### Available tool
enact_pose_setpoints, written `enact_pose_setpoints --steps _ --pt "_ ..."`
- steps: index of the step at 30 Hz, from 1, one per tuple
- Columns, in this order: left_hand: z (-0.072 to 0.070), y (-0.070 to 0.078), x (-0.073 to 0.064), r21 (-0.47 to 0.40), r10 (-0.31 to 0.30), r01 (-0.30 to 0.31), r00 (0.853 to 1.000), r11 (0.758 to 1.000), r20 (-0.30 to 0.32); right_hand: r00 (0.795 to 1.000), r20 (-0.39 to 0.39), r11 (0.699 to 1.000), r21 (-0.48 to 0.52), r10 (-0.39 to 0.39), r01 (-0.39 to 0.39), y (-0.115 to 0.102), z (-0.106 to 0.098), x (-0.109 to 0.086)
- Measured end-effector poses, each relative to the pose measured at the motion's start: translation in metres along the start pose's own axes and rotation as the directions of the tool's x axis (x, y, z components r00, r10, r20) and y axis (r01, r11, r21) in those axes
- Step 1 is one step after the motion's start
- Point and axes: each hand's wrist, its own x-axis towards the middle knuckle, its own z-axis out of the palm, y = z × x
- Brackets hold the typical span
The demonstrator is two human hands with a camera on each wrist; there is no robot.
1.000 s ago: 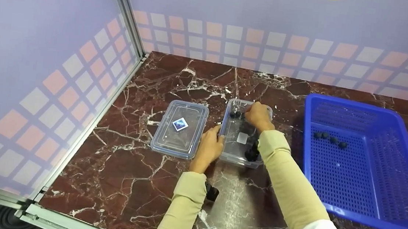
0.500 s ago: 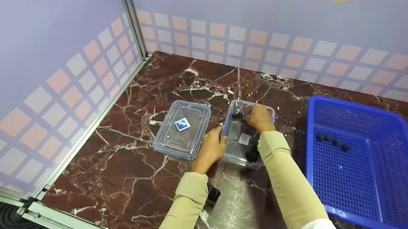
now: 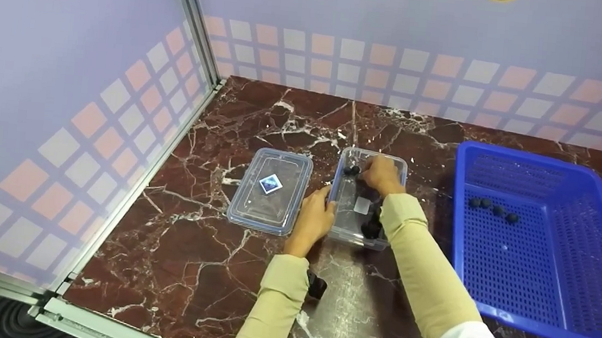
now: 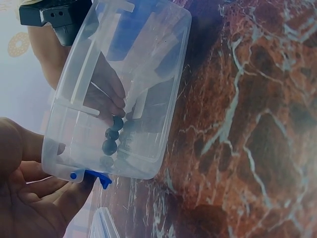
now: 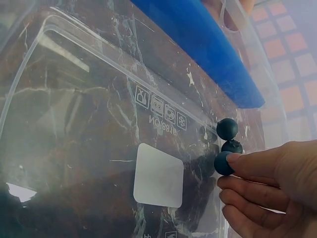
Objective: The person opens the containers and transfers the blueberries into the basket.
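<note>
A clear plastic container stands in the middle of the table. My left hand holds its left wall, the thumb over the rim and the fingers outside by a blue latch. Inside the container's far end, my right hand pinches a small dark ball between thumb and fingers. Two more dark balls, one upper ball and one middle ball, sit in line with it, close together. A white label shows on the container's bottom.
Left of the container lies a clear lid with a blue sticker. To the right stands a blue perforated basket with several dark balls in a row. Patterned walls bound the table's back and left.
My right hand has dipped very slightly inside the container's far end. The head view has shifted a little; my left hand keeps its hold on the container.
</note>
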Motion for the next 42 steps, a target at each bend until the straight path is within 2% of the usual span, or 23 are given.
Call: enact_pose_setpoints --steps 10,19,22,26,30,34,39,42 --pt "0.0 0.001 0.0 -0.006 0.006 -0.006 1.0 1.0 -0.005 1.0 0.018 1.0 0.012 -0.006 0.006 -0.002 -0.002 -0.003" --pt "0.0 0.0 0.001 -0.006 -0.001 0.001 1.0 1.0 -0.002 0.998 0.061 0.996 0.085 -0.009 0.004 -0.004 -0.017 -0.006" --pt "0.0 0.0 0.001 -0.011 -0.004 0.004 1.0 1.0 0.002 0.997 0.077 0.99 0.141 -0.007 -0.004 -0.004 -0.025 -0.006" --pt "0.0 0.0 0.001 -0.023 -0.008 0.008 1.0 1.0 0.005 0.995 0.102 0.955 0.294 0.02 -0.049 -0.006 -0.036 -0.007" --pt "0.0 -0.001 0.001 -0.026 -0.004 0.004 1.0 1.0 0.005 0.992 0.12 0.915 0.395 0.038 -0.083 -0.008 -0.046 -0.009" --pt "0.0 0.0 0.001 -0.019 0.002 -0.002 1.0 1.0 -0.002 0.989 0.138 0.888 0.445 0.061 -0.117 -0.008 -0.058 -0.011" --pt "0.0 0.001 0.001 -0.017 -0.001 0.001 1.0 1.0 -0.004 0.984 0.158 0.839 0.521 0.083 -0.155 -0.003 -0.075 -0.014" --pt "0.0 0.001 0.001 -0.018 -0.01 0.01 1.0 1.0 0.011 0.981 0.169 0.831 0.528 0.099 -0.175 0.003 -0.089 -0.017"
